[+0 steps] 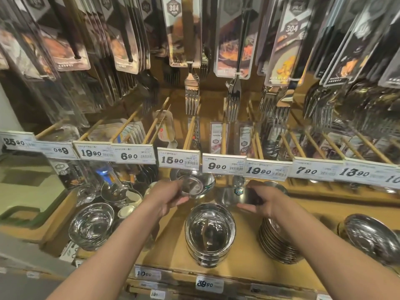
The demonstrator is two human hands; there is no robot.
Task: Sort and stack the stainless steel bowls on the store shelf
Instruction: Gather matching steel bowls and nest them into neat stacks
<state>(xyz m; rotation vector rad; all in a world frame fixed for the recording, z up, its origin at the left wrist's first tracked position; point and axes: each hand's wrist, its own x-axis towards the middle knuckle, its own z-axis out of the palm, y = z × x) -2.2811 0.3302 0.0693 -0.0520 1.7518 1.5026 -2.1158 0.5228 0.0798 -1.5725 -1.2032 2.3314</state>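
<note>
Bowls: I hold one in each hand at mid-frame, above the front stack (209,233).
Left hand (166,197): fingers curled round a small bowl (193,187).
Right hand (263,200): thumb and fingers pinch a stickered bowl (232,194).
Risk: slick steel could slip and clatter onto the stack.
Risk: mismatched sizes may nest crooked.
</note>
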